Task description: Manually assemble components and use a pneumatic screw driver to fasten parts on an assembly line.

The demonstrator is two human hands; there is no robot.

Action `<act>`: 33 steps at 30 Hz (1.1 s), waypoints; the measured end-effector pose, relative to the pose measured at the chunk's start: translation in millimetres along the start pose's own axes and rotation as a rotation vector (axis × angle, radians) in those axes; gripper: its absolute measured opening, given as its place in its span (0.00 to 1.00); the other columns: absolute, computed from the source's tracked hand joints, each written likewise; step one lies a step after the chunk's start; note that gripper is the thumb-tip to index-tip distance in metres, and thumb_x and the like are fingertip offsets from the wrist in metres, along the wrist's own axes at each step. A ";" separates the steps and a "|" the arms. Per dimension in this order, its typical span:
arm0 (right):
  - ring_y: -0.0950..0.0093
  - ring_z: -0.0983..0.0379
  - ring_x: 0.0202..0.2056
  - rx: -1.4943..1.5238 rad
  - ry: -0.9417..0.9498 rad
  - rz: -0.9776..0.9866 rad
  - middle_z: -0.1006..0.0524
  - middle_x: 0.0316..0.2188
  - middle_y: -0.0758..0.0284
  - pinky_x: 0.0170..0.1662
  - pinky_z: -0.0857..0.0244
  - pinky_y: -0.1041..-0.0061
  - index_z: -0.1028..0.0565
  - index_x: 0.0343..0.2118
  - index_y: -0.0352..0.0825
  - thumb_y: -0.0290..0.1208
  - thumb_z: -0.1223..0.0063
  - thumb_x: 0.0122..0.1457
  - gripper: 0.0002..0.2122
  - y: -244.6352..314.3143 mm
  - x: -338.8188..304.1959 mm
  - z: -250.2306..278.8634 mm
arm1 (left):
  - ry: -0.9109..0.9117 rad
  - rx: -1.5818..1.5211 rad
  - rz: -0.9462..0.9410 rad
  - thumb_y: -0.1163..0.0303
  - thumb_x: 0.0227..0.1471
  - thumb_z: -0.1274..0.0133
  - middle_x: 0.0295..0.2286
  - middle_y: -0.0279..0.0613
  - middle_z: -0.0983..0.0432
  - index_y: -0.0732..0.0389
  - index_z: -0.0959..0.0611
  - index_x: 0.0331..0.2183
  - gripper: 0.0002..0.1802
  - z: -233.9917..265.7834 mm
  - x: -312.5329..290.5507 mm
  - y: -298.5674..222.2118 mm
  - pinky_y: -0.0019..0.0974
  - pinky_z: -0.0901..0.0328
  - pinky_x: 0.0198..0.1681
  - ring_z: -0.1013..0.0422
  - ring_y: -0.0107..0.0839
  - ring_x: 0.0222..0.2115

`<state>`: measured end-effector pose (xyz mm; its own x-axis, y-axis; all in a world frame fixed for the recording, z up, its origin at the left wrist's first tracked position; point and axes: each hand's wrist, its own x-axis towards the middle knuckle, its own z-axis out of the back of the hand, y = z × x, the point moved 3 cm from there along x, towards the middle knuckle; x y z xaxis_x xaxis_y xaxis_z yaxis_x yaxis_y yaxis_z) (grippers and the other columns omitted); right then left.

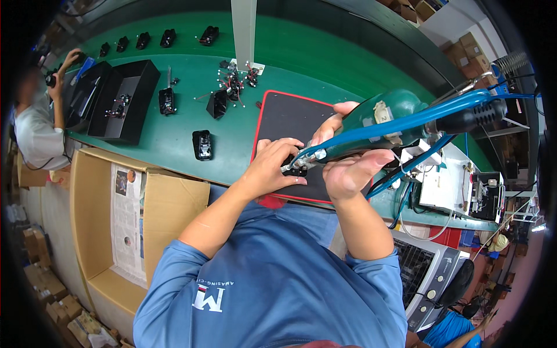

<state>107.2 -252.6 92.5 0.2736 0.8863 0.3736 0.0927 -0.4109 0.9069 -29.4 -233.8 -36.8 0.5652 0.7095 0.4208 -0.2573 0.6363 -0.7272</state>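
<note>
My right hand (348,177) is wrapped round a green electric screwdriver (362,124) with a blue cord, its thumb stretched along the near side. The metal tip of the tool points left and down at a small black plastic housing (299,171), where the bit's contact point is partly covered. My left hand (270,168) grips that housing from the left, fingers curled over it, and holds it on a black mat (281,116) with a red edge. To the left on the green bench stands another open black housing (202,145), apart from both hands.
Black housings (166,101) and a pile of small wired parts (233,84) lie on the bench (174,130). Further left is a black tray (136,110). An open cardboard box (174,226) stands nearer. A white machine (444,180) is right; a co-worker (40,130) is far left.
</note>
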 end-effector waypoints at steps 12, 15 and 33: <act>0.75 0.27 0.23 0.244 -0.084 -0.029 0.26 0.24 0.66 0.28 0.29 0.78 0.33 0.53 0.27 0.84 0.68 0.52 0.53 9.9 20.5 0.4 | 0.118 0.072 0.039 0.54 0.35 0.23 0.51 0.37 0.24 0.53 0.25 0.54 0.44 0.7 3.7 1.6 0.42 0.45 0.51 0.29 0.38 0.50; 0.75 0.27 0.24 0.273 0.062 0.205 0.27 0.24 0.66 0.28 0.30 0.78 0.38 0.60 0.27 0.78 0.68 0.59 0.49 82.8 45.7 16.8 | 0.049 0.062 -0.008 0.56 0.37 0.24 0.53 0.41 0.26 0.57 0.26 0.56 0.46 5.3 6.0 1.1 0.43 0.42 0.54 0.32 0.42 0.55; 0.69 0.30 0.53 -0.377 -0.114 0.227 0.30 0.56 0.58 0.59 0.37 0.70 0.33 0.61 0.22 0.27 0.45 0.66 0.23 50.0 -11.2 99.0 | -0.018 0.275 -0.107 0.74 0.50 0.35 0.64 0.59 0.39 0.62 0.33 0.64 0.41 34.3 214.3 101.8 0.45 0.42 0.68 0.41 0.55 0.65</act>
<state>203.5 -304.2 114.4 0.3520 0.7451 0.5664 -0.3308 -0.4671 0.8200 38.6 -6.6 -2.0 0.5877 0.6373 0.4985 -0.4011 0.7646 -0.5045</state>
